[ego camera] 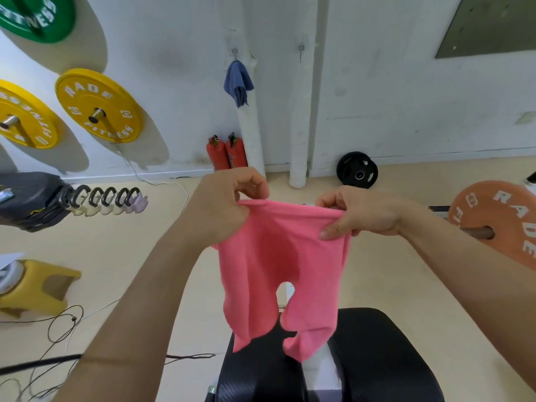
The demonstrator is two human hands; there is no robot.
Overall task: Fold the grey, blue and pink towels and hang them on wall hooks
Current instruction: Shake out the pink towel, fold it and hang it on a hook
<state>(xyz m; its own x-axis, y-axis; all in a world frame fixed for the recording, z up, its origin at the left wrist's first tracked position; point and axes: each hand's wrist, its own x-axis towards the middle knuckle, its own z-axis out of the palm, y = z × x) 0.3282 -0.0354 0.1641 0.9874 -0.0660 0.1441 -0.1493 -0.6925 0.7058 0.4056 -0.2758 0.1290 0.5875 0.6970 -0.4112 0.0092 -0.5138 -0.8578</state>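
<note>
A pink towel (278, 268) hangs in the air in front of me, held by its top edge. My left hand (223, 204) pinches the towel's upper left corner and my right hand (359, 213) pinches the upper right corner. The lower part of the towel droops in two lobes over a black padded bench (377, 358). A blue towel (237, 82) hangs folded from a wall hook (234, 51) on the white wall. To its right is a second hook (301, 49) with nothing on it. No grey towel is in view.
Yellow weight plates (98, 107) and a green plate (34, 15) hang on the wall at left. Two red fire extinguishers (226, 153) and a black plate (357, 169) stand by the wall. An orange barbell plate (499, 221) is at right. Cables (63, 323) lie on the floor.
</note>
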